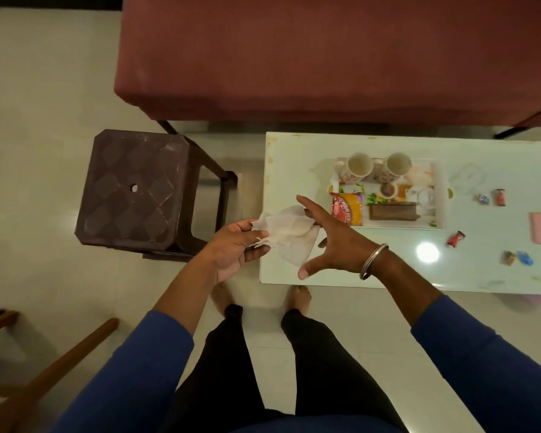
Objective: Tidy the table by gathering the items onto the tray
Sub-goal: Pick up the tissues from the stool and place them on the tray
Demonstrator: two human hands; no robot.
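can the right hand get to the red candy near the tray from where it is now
Probably yes. The right hand is spread open, and only bare table lies between it and the red candy. The left hand holds the tissue.

Print shows only on the red and yellow snack packet [346, 209] lying at the left end of the tray [438, 195]: a line of white capital letters runs along its red half, but it is too small and blurred to read (not even a brand comes through). The small candy wrappers [498, 197] on the table [294, 157] carry no readable marks either.
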